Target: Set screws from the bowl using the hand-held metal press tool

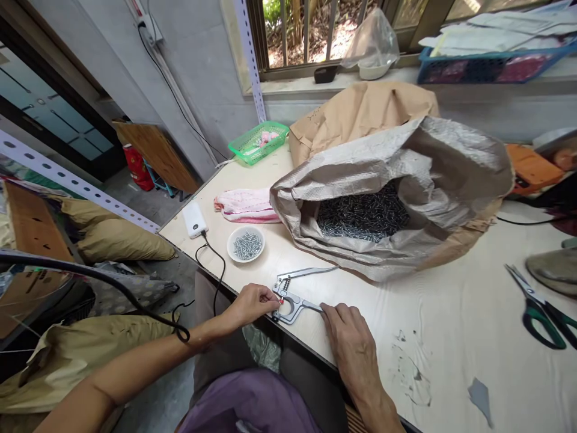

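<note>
Hand-press pliers [295, 305] in grey metal lie on the table near its front edge. They have a round-throated jaw, a spring, a small red part and two spread handles. My left hand [255, 304] is closed in a pinch at the jaw, beside the red part. What its fingertips hold is too small to make out. My right hand [354, 343] grips the end of the lower handle, while the upper handle stands away from it. Behind the pliers sits a white bowl [230, 245] of small silvery metal pieces.
A large woven sack [351, 168] holds a heap of dark metal pieces. Around it are a pink-striped cloth [247, 205], a green basket [235, 146] and a white power bank [193, 216] with a black cable. Green-handled scissors [538, 310] and a grey scrap [481, 397] lie right.
</note>
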`<state>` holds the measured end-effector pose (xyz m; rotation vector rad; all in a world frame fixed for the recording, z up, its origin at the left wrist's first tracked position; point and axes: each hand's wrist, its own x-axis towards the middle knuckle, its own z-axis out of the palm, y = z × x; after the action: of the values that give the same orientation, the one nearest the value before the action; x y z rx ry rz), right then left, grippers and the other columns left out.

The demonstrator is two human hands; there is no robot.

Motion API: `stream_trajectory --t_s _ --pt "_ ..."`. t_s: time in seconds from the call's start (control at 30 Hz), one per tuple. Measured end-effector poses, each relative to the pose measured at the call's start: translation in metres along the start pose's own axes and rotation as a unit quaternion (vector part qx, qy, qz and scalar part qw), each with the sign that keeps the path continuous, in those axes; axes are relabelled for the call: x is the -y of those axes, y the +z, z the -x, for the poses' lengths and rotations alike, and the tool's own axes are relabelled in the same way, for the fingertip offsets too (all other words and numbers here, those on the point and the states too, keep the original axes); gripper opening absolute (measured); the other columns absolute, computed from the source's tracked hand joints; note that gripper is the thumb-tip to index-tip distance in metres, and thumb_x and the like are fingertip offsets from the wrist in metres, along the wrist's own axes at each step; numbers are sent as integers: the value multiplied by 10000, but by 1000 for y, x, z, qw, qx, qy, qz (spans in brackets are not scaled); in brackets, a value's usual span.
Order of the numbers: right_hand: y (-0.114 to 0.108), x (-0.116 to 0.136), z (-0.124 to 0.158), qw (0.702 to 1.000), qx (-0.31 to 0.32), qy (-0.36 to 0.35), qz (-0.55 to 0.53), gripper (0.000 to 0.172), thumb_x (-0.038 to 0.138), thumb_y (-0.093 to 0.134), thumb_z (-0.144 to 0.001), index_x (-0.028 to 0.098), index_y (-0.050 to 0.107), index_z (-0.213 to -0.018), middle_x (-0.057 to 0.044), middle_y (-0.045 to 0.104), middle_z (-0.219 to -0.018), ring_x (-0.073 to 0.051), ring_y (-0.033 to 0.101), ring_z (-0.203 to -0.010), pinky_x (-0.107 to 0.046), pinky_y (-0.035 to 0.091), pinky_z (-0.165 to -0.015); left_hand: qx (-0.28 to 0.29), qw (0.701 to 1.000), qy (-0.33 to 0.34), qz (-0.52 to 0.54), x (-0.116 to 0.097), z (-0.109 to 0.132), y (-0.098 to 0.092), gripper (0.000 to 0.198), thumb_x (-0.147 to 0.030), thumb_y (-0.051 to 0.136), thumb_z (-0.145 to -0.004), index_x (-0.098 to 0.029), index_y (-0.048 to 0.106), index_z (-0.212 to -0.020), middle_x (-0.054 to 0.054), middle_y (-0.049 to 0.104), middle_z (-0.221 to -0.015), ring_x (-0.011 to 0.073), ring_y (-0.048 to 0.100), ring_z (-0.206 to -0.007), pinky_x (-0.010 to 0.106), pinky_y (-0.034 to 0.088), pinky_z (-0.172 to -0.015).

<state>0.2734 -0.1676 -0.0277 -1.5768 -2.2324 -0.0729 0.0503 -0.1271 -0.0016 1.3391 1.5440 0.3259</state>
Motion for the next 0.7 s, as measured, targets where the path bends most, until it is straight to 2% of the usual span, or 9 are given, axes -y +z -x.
stream_trajectory --t_s 0.23,0.43,0.6,0.7 --pt "0 1 0 1000 -15 -3 -4 206 123 440 -882 152 628 -962 -39 533 -725 -162 454 -711 -287 367 -648 32 999 -30 -23 -5 -6 -4 265 -356 609 -624 -100 670 -655 -15 545 -542 103 436 -536 212 290 -504" --pt "1 1 0 1000 -20 0 -12 210 138 430 -890 152 632 -945 -38 527 -713 -158 456 -710 -287 365 -651 0 998 -20 -63 -8 -1 0 233 -331 578 -644 -109 646 -628 -37 485 -507 95 408 -520 210 272 -490" --pt "0 2 -1 1000 -23 1 -11 204 148 434 -889 150 632 -935 -36 521 -708 -161 447 -715 -289 352 -652 -50 996 -12 -74 -7 7 6 224 -323 553 -669 -125 658 -663 -16 571 -583 109 468 -566 206 331 -528" --pt "-1 2 -2 1000 -19 1 -17 213 137 422 -889 155 629 -932 -36 518 -708 -160 446 -717 -286 347 -656 -22 997 -20 -76 -6 4 5 219 -321 554 -653 -121 644 -651 -20 549 -559 106 454 -552 204 320 -515"
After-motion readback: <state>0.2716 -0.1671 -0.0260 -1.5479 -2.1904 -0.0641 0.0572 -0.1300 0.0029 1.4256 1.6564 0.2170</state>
